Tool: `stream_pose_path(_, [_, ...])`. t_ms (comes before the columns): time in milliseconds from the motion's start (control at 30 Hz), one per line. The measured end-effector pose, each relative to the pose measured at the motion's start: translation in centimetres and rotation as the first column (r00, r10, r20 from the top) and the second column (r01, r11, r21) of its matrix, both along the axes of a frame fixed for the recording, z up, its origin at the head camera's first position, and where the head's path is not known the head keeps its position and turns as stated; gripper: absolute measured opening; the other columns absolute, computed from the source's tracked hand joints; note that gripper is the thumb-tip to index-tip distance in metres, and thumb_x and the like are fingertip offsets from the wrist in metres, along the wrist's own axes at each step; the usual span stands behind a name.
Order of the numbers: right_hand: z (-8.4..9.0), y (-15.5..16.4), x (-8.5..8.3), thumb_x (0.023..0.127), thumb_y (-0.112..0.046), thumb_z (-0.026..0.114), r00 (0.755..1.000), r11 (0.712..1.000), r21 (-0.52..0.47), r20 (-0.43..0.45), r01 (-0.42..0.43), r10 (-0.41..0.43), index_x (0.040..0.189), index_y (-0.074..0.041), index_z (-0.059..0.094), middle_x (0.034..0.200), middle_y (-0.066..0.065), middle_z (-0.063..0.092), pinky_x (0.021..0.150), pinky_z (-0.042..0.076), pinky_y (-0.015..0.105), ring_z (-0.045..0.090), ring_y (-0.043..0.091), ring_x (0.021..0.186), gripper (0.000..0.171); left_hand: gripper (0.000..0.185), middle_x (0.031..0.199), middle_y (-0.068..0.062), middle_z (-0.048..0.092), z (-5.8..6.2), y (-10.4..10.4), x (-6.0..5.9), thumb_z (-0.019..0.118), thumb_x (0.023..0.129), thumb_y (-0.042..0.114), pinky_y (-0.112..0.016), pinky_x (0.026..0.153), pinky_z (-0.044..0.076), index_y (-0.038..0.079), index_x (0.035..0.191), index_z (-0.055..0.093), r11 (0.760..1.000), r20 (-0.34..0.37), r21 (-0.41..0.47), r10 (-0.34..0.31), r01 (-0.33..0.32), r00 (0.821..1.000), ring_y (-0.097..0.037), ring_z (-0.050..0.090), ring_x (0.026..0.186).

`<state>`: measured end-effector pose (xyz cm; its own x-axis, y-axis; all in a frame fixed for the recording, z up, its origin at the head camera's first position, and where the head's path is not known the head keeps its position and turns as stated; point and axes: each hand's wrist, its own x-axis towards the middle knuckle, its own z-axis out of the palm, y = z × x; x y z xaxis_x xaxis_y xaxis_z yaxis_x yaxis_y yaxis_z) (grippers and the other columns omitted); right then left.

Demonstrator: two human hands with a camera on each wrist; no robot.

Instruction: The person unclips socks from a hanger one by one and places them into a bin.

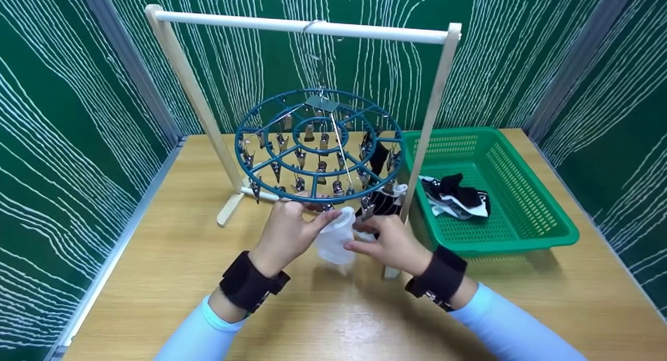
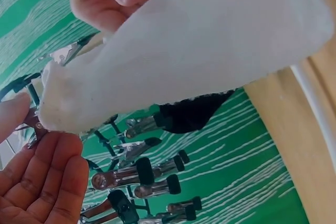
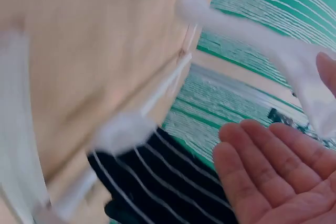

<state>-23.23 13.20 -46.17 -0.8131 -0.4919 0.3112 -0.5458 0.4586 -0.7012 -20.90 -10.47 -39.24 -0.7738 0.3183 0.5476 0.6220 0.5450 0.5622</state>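
Observation:
A white sock (image 1: 336, 246) hangs below the near rim of the round blue clip hanger (image 1: 315, 186). At the sock's cuff my left hand (image 1: 286, 236) pinches a metal clip (image 2: 34, 127) between thumb and fingers. The cuff lies at the mouth of that clip; whether its jaws bite the cloth is hard to tell. Beside the sock is my right hand (image 1: 391, 244), its thumb apart from its fingers. In the right wrist view those fingers are extended, with the white sock (image 3: 294, 61) beyond them. A black sock with white stripes (image 3: 168, 177) hangs close by.
The hanger hooks over the white bar (image 1: 234, 21) of a wooden stand (image 1: 435, 100). Several metal clips dangle from its rings. At the right, a green basket (image 1: 536, 241) holds black and white socks (image 1: 461, 197). Patterned green walls surround the wooden table (image 1: 156, 277).

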Motion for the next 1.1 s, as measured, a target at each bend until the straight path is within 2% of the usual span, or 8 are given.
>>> stream_pose_path(133, [-0.6, -1.0, -0.1, 0.098, -0.025, 0.083, 0.995, 0.998, -0.026, 0.080, -0.057, 0.058, 0.115, 0.003, 0.078, 0.113, 0.020, 0.082, 0.095, 0.065, 0.052, 0.080, 0.038, 0.109, 0.033, 0.028, 0.108, -0.009, 0.084, 0.0, 0.1, -0.1, 0.078, 0.102, 0.025, -0.041, 0.088, 0.066, 0.004, 0.119, 0.078, 1.000, 0.002, 0.014, -0.018, 0.018, 1.000, -0.023, 0.079, 0.095])
stream_pose_path(233, [-1.0, -1.6, -0.1, 0.100, -0.020, 0.081, 0.992, 0.996, -0.069, 0.114, -0.053, 0.061, 0.116, 0.003, 0.078, 0.113, 0.019, 0.082, 0.095, 0.066, 0.045, 0.080, 0.036, 0.108, 0.028, 0.031, 0.111, -0.009, 0.083, 0.0, 0.2, -0.1, 0.078, 0.102, 0.025, -0.039, 0.088, 0.066, 0.003, 0.125, 0.075, 0.999, 0.001, 0.025, -0.029, 0.029, 1.000, -0.021, 0.079, 0.096])
stream_pose_path(400, [-1.5, -2.2, 0.0, 0.102, -0.011, 0.077, 0.995, 0.988, -0.155, 0.095, -0.028, 0.043, 0.116, 0.005, 0.079, 0.112, 0.020, 0.082, 0.087, 0.068, 0.033, 0.081, 0.035, 0.103, 0.022, 0.033, 0.113, -0.009, 0.083, -0.1, 0.2, -0.2, 0.079, 0.102, 0.023, -0.038, 0.085, 0.067, 0.002, 0.126, 0.073, 0.998, -0.017, 0.037, -0.042, 0.042, 0.999, -0.021, 0.080, 0.094])
stream_pose_path(567, [-1.8, -2.5, 0.2, 0.101, -0.006, 0.076, 0.999, 0.981, -0.194, 0.041, -0.010, 0.018, 0.109, 0.006, 0.082, 0.104, 0.020, 0.083, 0.078, 0.065, 0.024, 0.082, 0.030, 0.094, 0.016, 0.024, 0.103, -0.009, 0.084, -0.2, 0.3, -0.2, 0.079, 0.102, 0.021, -0.040, 0.081, 0.067, 0.001, 0.116, 0.077, 0.998, -0.044, 0.032, -0.044, 0.045, 0.998, -0.021, 0.081, 0.090])
stream_pose_path(733, [-1.8, -2.6, 0.3, 0.100, -0.004, 0.077, 1.000, 0.977, -0.211, 0.022, -0.004, 0.009, 0.102, 0.006, 0.083, 0.097, 0.020, 0.083, 0.076, 0.064, 0.024, 0.082, 0.030, 0.089, 0.013, 0.018, 0.095, -0.008, 0.083, -0.1, 0.4, 0.0, 0.081, 0.100, 0.019, -0.040, 0.080, 0.065, 0.002, 0.106, 0.079, 1.000, -0.067, 0.022, -0.021, 0.022, 0.998, -0.020, 0.081, 0.087])
stream_pose_path(1000, [-1.8, -2.6, 0.3, 0.099, -0.005, 0.078, 1.000, 0.977, -0.210, 0.016, -0.021, 0.025, 0.100, 0.003, 0.084, 0.095, 0.017, 0.083, 0.072, 0.062, 0.022, 0.076, 0.015, 0.080, 0.011, 0.014, 0.092, -0.008, 0.083, -0.2, 0.3, 0.0, 0.081, 0.099, 0.014, -0.039, 0.078, 0.062, 0.002, 0.105, 0.081, 0.999, -0.107, 0.030, -0.023, 0.027, 0.994, -0.021, 0.080, 0.084])
stream_pose_path(1100, [-1.8, -2.4, 0.4, 0.100, -0.005, 0.077, 0.999, 0.980, -0.197, 0.009, -0.030, 0.032, 0.101, 0.004, 0.084, 0.096, 0.018, 0.083, 0.075, 0.065, 0.027, 0.077, 0.019, 0.081, 0.011, 0.013, 0.091, -0.008, 0.083, -0.2, 0.3, -0.1, 0.082, 0.098, 0.013, -0.040, 0.079, 0.062, 0.002, 0.105, 0.080, 0.999, -0.110, 0.035, -0.019, 0.023, 0.994, -0.021, 0.079, 0.082])
